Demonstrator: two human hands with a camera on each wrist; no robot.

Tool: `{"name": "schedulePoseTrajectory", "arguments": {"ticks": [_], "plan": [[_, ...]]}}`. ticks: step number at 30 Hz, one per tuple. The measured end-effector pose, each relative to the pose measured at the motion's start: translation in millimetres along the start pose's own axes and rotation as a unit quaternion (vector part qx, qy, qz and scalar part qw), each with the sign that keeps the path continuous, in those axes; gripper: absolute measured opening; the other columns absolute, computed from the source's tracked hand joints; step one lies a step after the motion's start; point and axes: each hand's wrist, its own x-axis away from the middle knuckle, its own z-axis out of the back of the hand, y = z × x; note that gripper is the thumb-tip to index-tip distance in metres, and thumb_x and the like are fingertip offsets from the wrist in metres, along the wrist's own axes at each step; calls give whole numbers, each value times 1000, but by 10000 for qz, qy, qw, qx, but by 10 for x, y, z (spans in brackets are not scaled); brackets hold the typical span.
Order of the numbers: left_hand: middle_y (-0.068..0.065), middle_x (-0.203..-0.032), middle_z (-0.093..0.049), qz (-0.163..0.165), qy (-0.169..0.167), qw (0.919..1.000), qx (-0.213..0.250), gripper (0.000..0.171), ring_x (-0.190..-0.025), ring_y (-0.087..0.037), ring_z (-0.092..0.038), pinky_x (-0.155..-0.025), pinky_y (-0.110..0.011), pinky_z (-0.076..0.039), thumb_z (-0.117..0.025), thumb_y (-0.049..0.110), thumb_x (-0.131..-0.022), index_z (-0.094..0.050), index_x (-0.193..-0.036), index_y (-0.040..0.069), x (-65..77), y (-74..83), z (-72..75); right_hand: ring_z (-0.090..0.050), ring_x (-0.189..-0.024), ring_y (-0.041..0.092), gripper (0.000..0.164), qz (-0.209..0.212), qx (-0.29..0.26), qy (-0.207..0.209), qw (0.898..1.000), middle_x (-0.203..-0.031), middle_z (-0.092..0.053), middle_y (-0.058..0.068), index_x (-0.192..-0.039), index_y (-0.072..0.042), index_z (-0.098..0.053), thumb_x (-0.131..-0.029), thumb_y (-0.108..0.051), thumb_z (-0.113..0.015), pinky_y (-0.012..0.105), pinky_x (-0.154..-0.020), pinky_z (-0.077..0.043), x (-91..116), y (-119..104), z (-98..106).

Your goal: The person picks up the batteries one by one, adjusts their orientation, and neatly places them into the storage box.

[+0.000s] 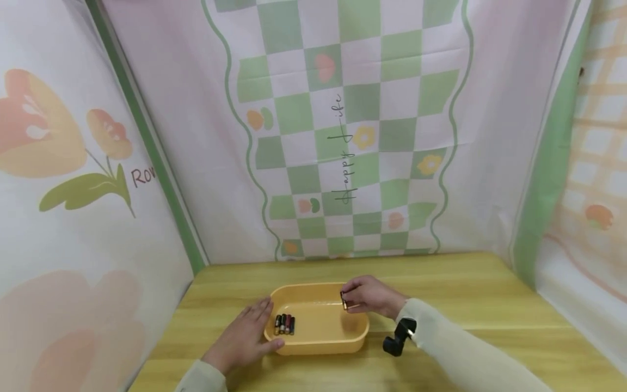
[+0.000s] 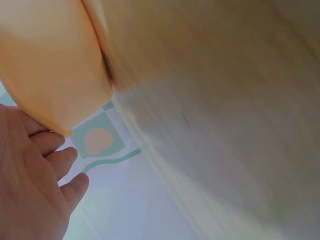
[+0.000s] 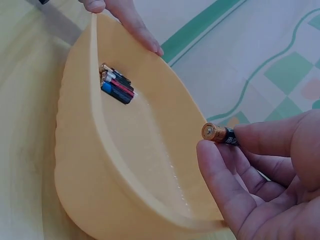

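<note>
A yellow plastic basin (image 1: 318, 348) with rounded ends stands on the table. My right hand (image 1: 374, 296) is over its right end and pinches a small battery (image 3: 216, 133) between thumb and index finger. The copper-coloured end of that battery sticks out towards the right wrist camera, and the dark body runs back between the fingertips. Several batteries (image 1: 284, 324) lie side by side on the basin floor at its left end. With fingers extended, my left hand (image 1: 247, 332) rests against the basin's left end, the thumb at the front rim. In the left wrist view its fingertips touch the rim.
The wooden table (image 1: 235, 277) extends around the basin on all sides. Behind it hangs a checked green and white cloth (image 1: 343, 163), with a flowered cloth (image 1: 73, 218) at the left. A black camera mount (image 1: 399, 337) sits on my right wrist.
</note>
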Motion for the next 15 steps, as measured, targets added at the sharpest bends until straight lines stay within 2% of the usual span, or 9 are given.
{"name": "schedulePoseTrajectory", "arguments": {"ticks": [9,15], "plan": [[-13,-160,-16,96,-49,9999,-37,94,-145,-28,-17,-115,-51,-18,-36,72,-92,-24,-153,2,25,-34,-39,-66,-82,24,26,-69,-71,-104,9999,-99,-63,23,-115,17,-54,-93,4,-58,44,-79,-57,-111,42,-159],[-13,-160,-16,110,-92,9999,-7,94,-145,-28,-16,-115,-52,-19,-36,72,-92,-23,-153,1,16,-8,0,-65,-82,23,26,-69,-142,-133,9998,-96,-64,20,-114,17,-54,-92,5,-59,47,-81,-56,-160,19,-253]]}}
